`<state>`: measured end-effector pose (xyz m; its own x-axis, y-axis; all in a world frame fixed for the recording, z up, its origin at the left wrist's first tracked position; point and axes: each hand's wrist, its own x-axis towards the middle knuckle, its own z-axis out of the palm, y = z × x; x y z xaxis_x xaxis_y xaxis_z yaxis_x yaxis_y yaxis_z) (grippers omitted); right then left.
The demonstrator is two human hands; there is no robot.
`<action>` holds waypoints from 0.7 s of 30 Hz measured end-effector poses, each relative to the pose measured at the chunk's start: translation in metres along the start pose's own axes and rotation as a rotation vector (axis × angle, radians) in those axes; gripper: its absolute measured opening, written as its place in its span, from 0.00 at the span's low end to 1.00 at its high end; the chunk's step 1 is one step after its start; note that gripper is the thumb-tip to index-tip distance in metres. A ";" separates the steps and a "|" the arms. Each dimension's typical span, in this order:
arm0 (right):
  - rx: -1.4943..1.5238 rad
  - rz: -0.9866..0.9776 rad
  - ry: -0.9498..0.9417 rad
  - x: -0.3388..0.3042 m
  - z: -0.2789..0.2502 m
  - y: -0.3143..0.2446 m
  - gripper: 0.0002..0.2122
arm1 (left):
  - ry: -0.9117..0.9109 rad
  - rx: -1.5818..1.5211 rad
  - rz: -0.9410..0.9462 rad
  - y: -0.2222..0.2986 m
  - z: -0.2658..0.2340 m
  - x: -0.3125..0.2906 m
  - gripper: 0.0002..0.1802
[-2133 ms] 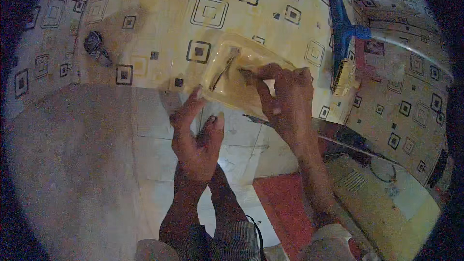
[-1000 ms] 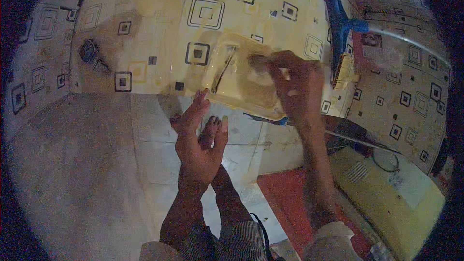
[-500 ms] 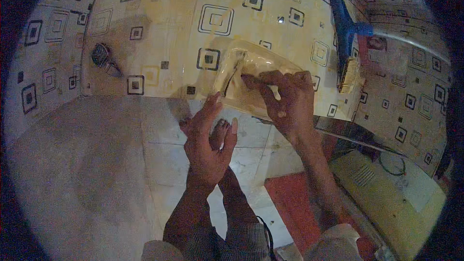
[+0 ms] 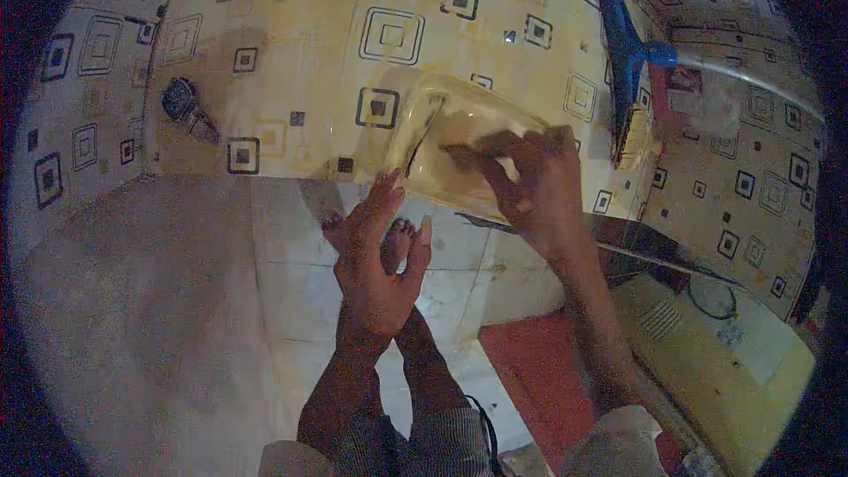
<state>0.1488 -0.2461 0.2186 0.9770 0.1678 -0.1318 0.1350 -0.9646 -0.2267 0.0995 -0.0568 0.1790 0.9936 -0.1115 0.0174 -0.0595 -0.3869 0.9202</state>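
Note:
A shallow see-through plastic container (image 4: 424,172) sits near the front edge of a patterned cloth-covered surface. A thin dark strip (image 4: 426,135) lies slanted in its left part; I cannot tell what it is. My right hand (image 4: 534,178) reaches over the container's right side, thumb and fingertips pinched together above its inside. Anything between those fingertips is too small or dark to make out. At the container's near left corner is my left hand (image 4: 375,256), its fingertips at the rim and its thumb spread apart.
A dark wristwatch (image 4: 188,109) lies on the cloth (image 4: 291,26) at the left. On the right stands a blue-framed object (image 4: 632,57) with yellowish bristles and a pale pole. Below are a tiled floor, a red mat (image 4: 539,380) and a yellowish surface (image 4: 707,344).
My right hand has drawn slightly right, away from the dark strip, still pinched. The left hand stays at the container's corner. The whole view has shifted slightly.

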 end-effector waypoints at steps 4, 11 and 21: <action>-0.186 0.090 -0.036 -0.024 -0.020 0.025 0.06 | -0.032 -0.018 -0.033 0.007 -0.001 0.003 0.28; -0.122 0.000 0.215 0.002 -0.002 0.005 0.08 | -0.048 0.043 0.001 0.006 -0.002 0.003 0.30; -0.305 -0.154 0.268 -0.042 -0.008 0.040 0.15 | 0.048 -0.042 -0.034 0.005 0.003 -0.001 0.29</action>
<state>0.1145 -0.2935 0.2233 0.9444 0.2948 0.1457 0.2863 -0.9550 0.0771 0.0981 -0.0615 0.1825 0.9985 -0.0542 0.0039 -0.0227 -0.3508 0.9362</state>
